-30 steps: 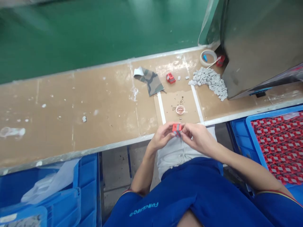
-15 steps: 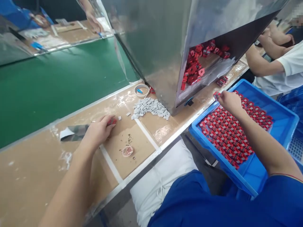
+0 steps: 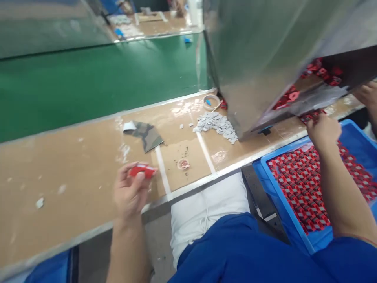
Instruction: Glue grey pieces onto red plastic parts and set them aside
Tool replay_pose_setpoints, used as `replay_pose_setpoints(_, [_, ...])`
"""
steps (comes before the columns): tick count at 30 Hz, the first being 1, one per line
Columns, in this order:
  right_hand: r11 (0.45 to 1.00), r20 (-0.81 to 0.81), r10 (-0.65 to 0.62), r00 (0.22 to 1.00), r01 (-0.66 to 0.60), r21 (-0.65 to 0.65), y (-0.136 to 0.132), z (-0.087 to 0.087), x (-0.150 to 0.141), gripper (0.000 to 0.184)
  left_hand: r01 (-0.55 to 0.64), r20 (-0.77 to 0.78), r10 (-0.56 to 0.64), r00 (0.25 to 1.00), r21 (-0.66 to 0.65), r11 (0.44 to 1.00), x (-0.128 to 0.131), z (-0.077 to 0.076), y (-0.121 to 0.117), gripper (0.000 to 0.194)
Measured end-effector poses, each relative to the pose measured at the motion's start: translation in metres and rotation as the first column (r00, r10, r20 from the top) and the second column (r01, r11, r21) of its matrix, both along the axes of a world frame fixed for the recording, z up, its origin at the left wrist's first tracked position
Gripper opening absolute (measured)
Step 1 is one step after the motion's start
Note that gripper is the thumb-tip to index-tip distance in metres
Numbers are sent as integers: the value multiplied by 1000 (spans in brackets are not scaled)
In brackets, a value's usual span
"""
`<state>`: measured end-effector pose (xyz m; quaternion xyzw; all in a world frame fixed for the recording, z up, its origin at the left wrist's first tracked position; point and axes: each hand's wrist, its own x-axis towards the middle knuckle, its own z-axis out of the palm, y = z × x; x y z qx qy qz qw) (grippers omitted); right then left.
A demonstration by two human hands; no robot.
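My left hand (image 3: 131, 188) is closed around a red plastic part (image 3: 143, 170), holding it above the table near its front edge. At the far right, my right hand (image 3: 325, 131) has its fingers closed at a small cluster of red plastic parts (image 3: 309, 116) on the table; its fingertips are partly hidden among them, and one part seems pinched there. Below my right forearm, a blue tray (image 3: 266, 161) holds rows of red parts with grey squares on them. Small light-grey pieces (image 3: 216, 124) are heaped on the table beside the metal housing.
The metal housing (image 3: 250, 59) stands on the table, with loose red parts (image 3: 287, 98) inside. A tape ring (image 3: 211, 102), a camouflage-patterned scrap (image 3: 144, 133) and a small pinkish ring (image 3: 183, 164) lie on the table. Behind runs a green belt (image 3: 88, 86). Another person's hand (image 3: 368, 94) is at far right.
My view has swung left. My left hand has drawn back toward the table's front edge, lifting the red part. My right hand has moved from above the tray to the red parts on the table.
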<state>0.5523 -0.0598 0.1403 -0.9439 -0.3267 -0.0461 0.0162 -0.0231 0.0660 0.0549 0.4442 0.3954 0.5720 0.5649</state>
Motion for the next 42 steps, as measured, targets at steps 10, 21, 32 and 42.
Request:
replay_pose_setpoints(10, [495,-420,859,293,-685,534,37,-22,-255,35,272,324,-235,916,-72,960,31,-41,-44,52])
replay_pose_setpoints(21, [350,-233,932,279,-520,779,79,-78,-330,13,342,234,-325,916,-36,939,19,-45,-55,48])
replay_pose_setpoints(32, [558,-538,793,286,13,830,70,-96,-333,27,306,-71,-305,950,4,952,21,-41,-59,35])
replay_pose_setpoints(42, [495,-468,861,199,-114,862,33,-70,-353,10,280,-266,-276,924,-23,960,22,-41,-64,31])
